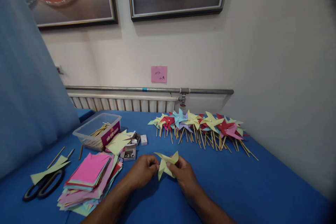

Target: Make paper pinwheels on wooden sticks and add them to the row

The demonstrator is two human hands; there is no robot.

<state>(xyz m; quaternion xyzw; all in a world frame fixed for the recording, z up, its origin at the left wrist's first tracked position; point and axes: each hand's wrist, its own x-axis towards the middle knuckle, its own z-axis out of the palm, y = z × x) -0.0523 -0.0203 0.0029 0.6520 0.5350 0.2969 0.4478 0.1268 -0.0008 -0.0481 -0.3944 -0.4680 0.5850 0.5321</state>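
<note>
A pale yellow paper pinwheel (163,168) is held above the blue tabletop, its blades folded inward. My right hand (183,173) grips it from the right, the thumb pressed on its middle. At its left edge, my left hand (144,171) has its fingers pinched together; whatever may be between the fingertips is too small to make out. Just behind the left hand stands a small open box of metal pins (129,153). To the left of that hand lies a stack of coloured paper squares (90,169), a pink sheet on top.
Finished pinwheels on sticks (194,120) lie in a row at the back right. A clear plastic tub (86,134) of sticks stands at back left, near yellow cut sheets (118,142). Black-handled scissors (47,185) lie far left under paper scraps. A small white box (144,140) sits mid-table.
</note>
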